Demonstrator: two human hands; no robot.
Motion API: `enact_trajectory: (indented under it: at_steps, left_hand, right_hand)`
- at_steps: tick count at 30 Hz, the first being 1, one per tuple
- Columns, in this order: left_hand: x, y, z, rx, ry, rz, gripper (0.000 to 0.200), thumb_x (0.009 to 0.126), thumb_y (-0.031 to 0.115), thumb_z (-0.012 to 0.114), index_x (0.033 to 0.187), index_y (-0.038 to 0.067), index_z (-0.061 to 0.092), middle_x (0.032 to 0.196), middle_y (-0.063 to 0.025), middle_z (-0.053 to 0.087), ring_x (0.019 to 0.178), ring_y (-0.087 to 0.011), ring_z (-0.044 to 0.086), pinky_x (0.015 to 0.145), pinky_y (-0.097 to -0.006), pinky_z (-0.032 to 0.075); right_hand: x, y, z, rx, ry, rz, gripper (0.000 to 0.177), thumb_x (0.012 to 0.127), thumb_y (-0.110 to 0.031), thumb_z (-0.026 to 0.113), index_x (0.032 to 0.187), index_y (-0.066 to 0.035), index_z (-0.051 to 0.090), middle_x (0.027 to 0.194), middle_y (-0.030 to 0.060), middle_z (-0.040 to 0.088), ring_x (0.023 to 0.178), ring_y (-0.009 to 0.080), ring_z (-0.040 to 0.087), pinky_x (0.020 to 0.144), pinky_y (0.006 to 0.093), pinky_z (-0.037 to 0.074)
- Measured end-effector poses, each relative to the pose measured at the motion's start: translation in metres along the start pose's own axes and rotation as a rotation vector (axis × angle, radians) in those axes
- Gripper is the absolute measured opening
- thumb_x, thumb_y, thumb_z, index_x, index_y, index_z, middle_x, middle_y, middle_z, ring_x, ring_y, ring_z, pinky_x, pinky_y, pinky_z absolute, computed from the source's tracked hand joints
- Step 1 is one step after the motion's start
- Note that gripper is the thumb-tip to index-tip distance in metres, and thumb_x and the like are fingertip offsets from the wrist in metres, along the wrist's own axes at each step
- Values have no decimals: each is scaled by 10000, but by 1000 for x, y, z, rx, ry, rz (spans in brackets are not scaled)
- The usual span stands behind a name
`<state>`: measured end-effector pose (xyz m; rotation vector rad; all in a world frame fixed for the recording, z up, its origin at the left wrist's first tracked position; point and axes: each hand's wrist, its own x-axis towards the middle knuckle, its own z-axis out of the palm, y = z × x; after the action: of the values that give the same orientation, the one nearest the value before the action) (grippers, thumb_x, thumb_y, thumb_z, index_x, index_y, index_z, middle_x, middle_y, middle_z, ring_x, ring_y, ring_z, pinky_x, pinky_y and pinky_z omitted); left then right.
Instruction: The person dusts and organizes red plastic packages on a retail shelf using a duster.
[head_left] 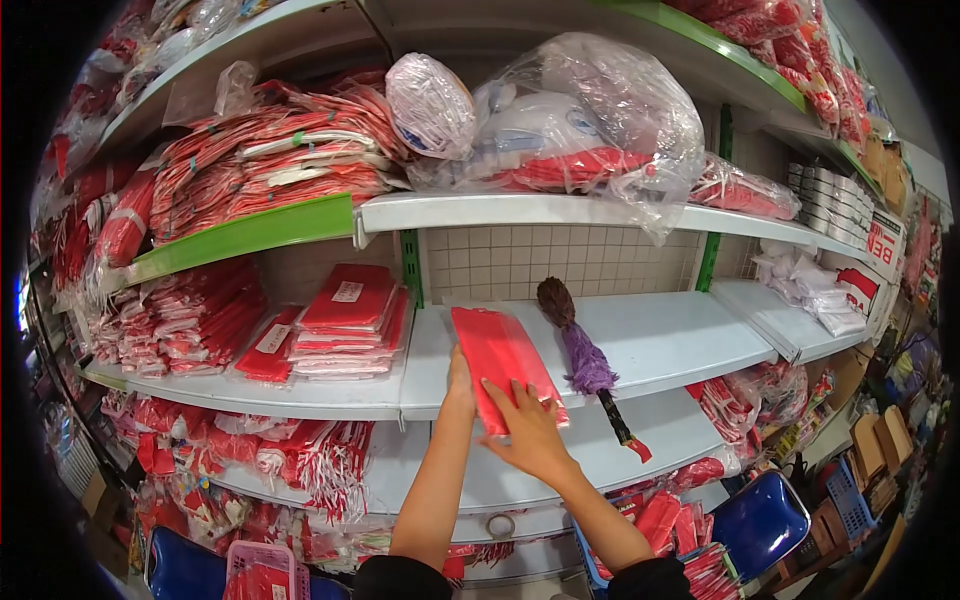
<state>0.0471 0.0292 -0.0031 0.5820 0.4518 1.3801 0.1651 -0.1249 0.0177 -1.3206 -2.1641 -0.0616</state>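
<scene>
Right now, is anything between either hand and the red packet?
Nothing visible. The right hand rests on the front of the red packet; the left hand is at its left edge, fingers hidden from view. The purple duster lies to the packet's right, not between.

Shop or shop stockroom: tiered metal shelves [680,335] with green edging [240,240], crammed with stacked red packets [350,298] in clear plastic, bulging clear bag [620,100], printed carton [882,245].
</scene>
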Motion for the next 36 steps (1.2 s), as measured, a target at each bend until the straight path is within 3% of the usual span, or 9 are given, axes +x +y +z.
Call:
enact_trajectory:
  at_steps: [2, 3, 6, 9, 12, 16, 21, 29, 36]
  left_hand:
    - [-9, 1, 5, -55, -35, -64, 441, 890, 425, 392, 1070, 53, 546, 1016, -126, 606, 917, -297, 575, 853, -413, 472]
    - [-14, 4, 7, -55, -184, -112, 488, 896, 470, 383, 1120, 58, 517, 1117, -132, 560, 1002, -303, 542, 907, -442, 436]
    - [-29, 9, 13, -205, -216, -196, 573, 915, 505, 346, 1322, 106, 404, 1259, -135, 489, 1124, -293, 473, 987, -467, 355]
    - [-57, 21, 26, 187, -211, 56, 615, 904, 553, 346, 1402, 194, 306, 1318, -114, 413, 1164, -275, 403, 992, -462, 324]
    - [-63, 43, 10, 430, -152, 202, 588, 910, 540, 377, 1422, 272, 268, 1272, -89, 445, 1078, -225, 447, 937, -404, 374]
    - [-79, 82, -15, 551, 1, 195, 639, 902, 523, 425, 1398, 140, 301, 1291, -96, 435, 1060, -220, 460, 888, -395, 400]
    - [-98, 133, -37, 486, -167, -48, 538, 889, 364, 565, 1307, 75, 385, 1190, -59, 520, 1035, -176, 516, 839, -338, 442]
    - [-120, 221, -28, 645, -135, 380, 658, 834, 89, 616, 1385, -8, 270, 1281, -156, 491, 1144, -201, 506, 928, -313, 431]
    - [-71, 292, -71, 913, -129, 424, 753, 793, 115, 658, 1369, -104, 225, 1390, -288, 310, 1311, -293, 316, 1064, -327, 260]
  right_hand:
    - [5, 10, 6, 41, 15, 32, 696, 776, -302, 612, 1390, -194, 305, 1305, 285, 396, 1236, 447, 359, 942, 656, 243]
    - [6, 2, -6, 107, 55, 63, 603, 772, -117, 542, 1350, -127, 369, 1241, 262, 476, 1182, 413, 436, 961, 564, 310]
    - [19, 22, -5, 474, 343, -87, 529, 775, -44, 531, 1294, -47, 424, 1201, 216, 529, 1129, 327, 513, 964, 413, 376]
    - [31, 24, -15, 827, 526, 76, 409, 791, 12, 523, 1199, 12, 502, 1095, 176, 588, 1050, 253, 560, 923, 313, 422]
    - [45, 17, -5, 1424, 584, 219, 432, 811, 46, 514, 1237, 6, 457, 1169, 116, 554, 1072, 195, 541, 900, 316, 443]
    - [59, -21, 8, 1891, 550, 274, 467, 839, 49, 504, 1285, -15, 383, 1211, 121, 512, 1080, 209, 540, 940, 339, 442]
    - [81, -72, 29, 2016, 591, 207, 466, 848, 43, 501, 1287, -34, 366, 1209, 121, 498, 1085, 207, 526, 935, 335, 443]
    - [120, -123, 47, 2054, 456, 143, 385, 886, -37, 522, 1250, -23, 397, 1178, 97, 522, 1083, 178, 513, 948, 329, 408]
    - [161, -130, 71, 1182, 396, 189, 436, 851, -285, 633, 1146, 20, 528, 1085, 119, 532, 1024, 182, 476, 887, 320, 393]
